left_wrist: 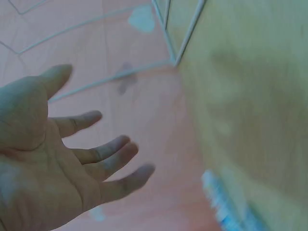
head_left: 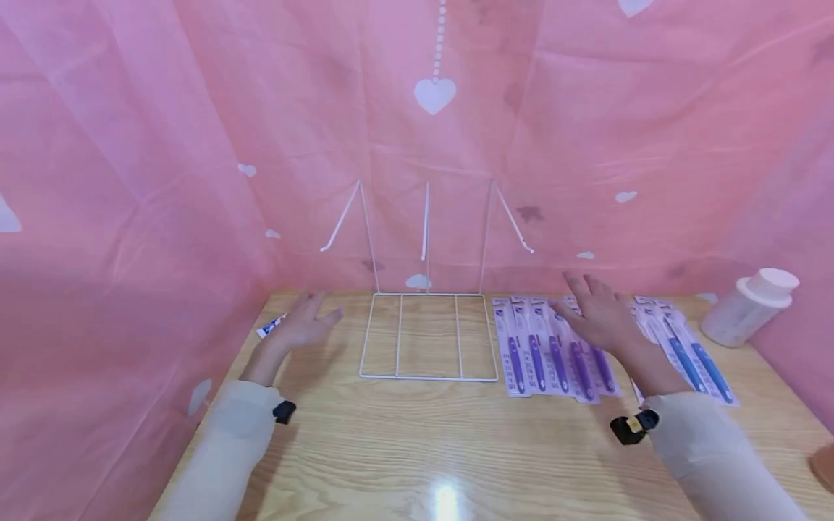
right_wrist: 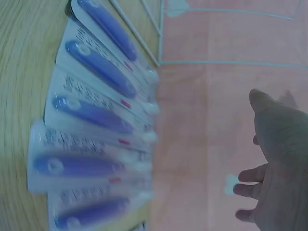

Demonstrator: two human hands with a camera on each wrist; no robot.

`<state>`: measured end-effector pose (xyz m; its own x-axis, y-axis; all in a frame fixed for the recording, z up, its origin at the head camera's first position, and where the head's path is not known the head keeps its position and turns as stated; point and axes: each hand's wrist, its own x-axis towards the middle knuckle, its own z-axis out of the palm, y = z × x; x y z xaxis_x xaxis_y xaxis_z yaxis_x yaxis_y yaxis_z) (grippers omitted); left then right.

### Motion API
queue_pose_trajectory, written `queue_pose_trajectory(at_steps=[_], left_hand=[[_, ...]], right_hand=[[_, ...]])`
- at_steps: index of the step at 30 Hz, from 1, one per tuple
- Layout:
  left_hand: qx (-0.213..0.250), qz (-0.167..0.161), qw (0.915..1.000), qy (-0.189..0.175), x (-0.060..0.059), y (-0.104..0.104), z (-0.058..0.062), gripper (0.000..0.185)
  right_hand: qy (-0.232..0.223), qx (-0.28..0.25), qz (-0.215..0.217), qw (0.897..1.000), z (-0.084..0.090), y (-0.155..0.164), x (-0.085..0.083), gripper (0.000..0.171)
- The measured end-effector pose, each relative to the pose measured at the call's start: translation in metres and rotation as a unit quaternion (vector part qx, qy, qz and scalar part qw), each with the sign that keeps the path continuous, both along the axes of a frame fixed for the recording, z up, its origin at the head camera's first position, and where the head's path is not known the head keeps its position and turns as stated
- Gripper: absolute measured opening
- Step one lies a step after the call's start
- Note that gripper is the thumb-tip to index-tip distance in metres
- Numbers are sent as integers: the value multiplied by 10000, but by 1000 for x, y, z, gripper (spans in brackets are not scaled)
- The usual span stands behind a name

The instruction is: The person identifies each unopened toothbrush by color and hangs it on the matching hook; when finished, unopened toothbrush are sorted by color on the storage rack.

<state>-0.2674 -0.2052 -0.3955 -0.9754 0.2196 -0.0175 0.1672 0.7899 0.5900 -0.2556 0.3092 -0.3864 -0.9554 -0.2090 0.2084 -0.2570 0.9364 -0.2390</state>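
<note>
The right hand point(head_left: 602, 315) is above the row of purple toothbrushes in white blister packs point(head_left: 544, 351) that lies flat on the light wooden bench point(head_left: 417, 449). Its fingers are spread and straight, and it grips nothing. In the head view the hand covers the far ends of the middle packs; whether the palm touches them cannot be told. In the right wrist view the packs point(right_wrist: 91, 120) lie side by side, overlapping slightly, with the hand point(right_wrist: 279, 168) apart from them against the pink backdrop.

A second group of packs holding blue toothbrushes point(head_left: 693, 358) lies just beside the purple ones, on the side of the right forearm away from the rack.

The white wire rack point(head_left: 426, 336) stands on the bench between the two hands, its flat base just beside the nearest purple pack and its upright wires against the pink cloth with white hearts point(head_left: 417, 145).

The left hand point(head_left: 306, 325) is on the other side of the rack, fingers spread and relaxed, holding nothing. In the left wrist view the hand point(left_wrist: 53, 163) shows an open palm. A small white and blue tube point(head_left: 270, 325) lies at the bench edge just beyond it.

A white plastic jar with a round lid point(head_left: 749, 307) stands at the right end of the bench, well apart from both hands.
</note>
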Motion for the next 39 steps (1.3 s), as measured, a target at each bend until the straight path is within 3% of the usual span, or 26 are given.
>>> queue_pose_trajectory(at_steps=[2,5,8,13,15,20,28,39], left_hand=[[556,-84,9983,-168,0,8,-12,63],[1534,-113,9867,-531,-1,20,-31,55],[2021,164,9757,-832,0,32,-47,53],[1419,744,9859,-492,7,45,-60,50],[1175,749,9893,-440,11,48,-62,44],[861,623,9918,-710,18,52,-66,33],[952,961,9893,-553,25,54,-70,37],[1060,1093,9860,-679,29,54,-75,38]], right_hand=[[-51,-1,64,10000,-6,-8,-7,74],[-257,21,46,9997,-15,-19,-18,74],[-442,-64,54,9990,-24,-31,-27,72],[-375,-338,212,9985,-38,-47,-38,58],[-371,-498,205,9979,-43,-51,-42,51],[-388,-833,197,9956,-53,-61,-51,36],[-653,-784,-44,9948,-69,-73,-66,34],[-725,-986,-473,9914,-82,-82,-64,27]])
